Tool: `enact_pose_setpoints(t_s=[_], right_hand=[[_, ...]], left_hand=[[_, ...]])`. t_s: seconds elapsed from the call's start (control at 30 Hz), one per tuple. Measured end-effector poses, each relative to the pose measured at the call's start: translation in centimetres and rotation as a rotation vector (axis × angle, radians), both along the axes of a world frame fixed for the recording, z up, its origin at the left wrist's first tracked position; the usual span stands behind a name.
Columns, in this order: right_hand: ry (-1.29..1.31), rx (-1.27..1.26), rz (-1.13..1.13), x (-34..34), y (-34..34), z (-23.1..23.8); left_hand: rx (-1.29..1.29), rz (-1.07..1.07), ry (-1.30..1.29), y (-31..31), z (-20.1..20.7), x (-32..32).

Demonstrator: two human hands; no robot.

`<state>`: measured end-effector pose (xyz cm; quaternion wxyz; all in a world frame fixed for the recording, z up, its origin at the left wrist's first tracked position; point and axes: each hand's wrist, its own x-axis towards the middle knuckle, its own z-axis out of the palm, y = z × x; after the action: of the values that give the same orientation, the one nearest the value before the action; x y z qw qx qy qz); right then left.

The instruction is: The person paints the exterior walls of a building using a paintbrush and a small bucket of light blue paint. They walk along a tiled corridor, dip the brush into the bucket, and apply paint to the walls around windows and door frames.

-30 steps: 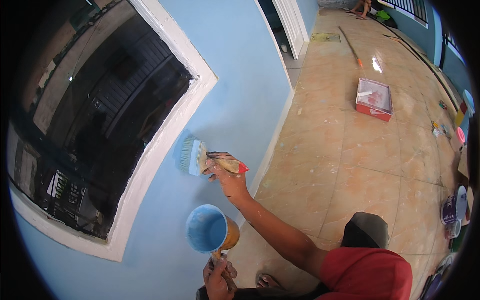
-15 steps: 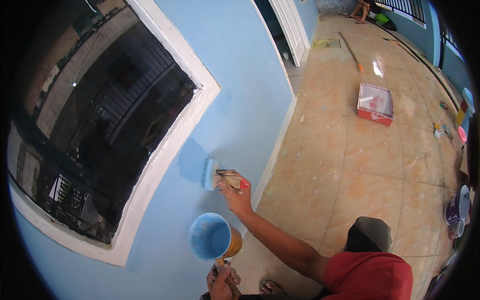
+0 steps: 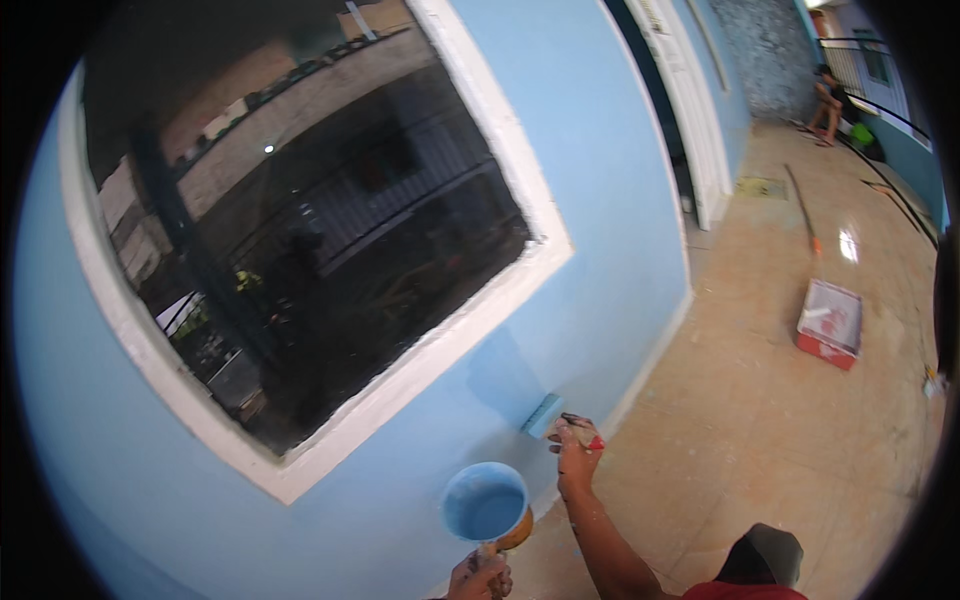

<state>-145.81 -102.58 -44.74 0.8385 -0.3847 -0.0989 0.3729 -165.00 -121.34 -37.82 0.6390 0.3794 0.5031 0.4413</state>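
My right hand (image 3: 577, 462) grips a wide paintbrush (image 3: 543, 416) with a red-tipped handle. Its blue-coated bristles lie against the light blue wall (image 3: 600, 325), below the window's lower right corner. A darker, wet-looking patch (image 3: 503, 372) spreads up and left from the bristles. My left hand (image 3: 478, 578), lower down, is closed round the handle of a round dipper (image 3: 487, 502). Blue paint lies inside the dipper, and its outside is partly orange-brown. The dipper stays just below the brush, close to the wall.
A white-framed dark window (image 3: 330, 250) fills the left. Right, on the tan tiled floor (image 3: 740, 440), sit a red paint tray (image 3: 828, 325) and a long pole (image 3: 803, 210). A white door (image 3: 690, 110) stands ajar. Far off, a person (image 3: 828, 105) sits by the railing.
The view has swung up and left, showing more window and wall. The brush is tilted differently on the wall, beside the dark patch. Both hands keep their holds.
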Motion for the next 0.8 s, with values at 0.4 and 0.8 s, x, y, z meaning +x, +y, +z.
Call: enact_pose_setpoints(t_s=[0.4,0.8], right_hand=[[0.084,0.006,0.156,1.0,-0.6,0.8],[0.082,0.173,0.195,-0.4,0.6,3.2]], left_hand=[[-0.023,-0.07,0.023,0.2,1.6,0.4],[-0.026,-0.052,-0.002,-0.3,2.7,0.8]])
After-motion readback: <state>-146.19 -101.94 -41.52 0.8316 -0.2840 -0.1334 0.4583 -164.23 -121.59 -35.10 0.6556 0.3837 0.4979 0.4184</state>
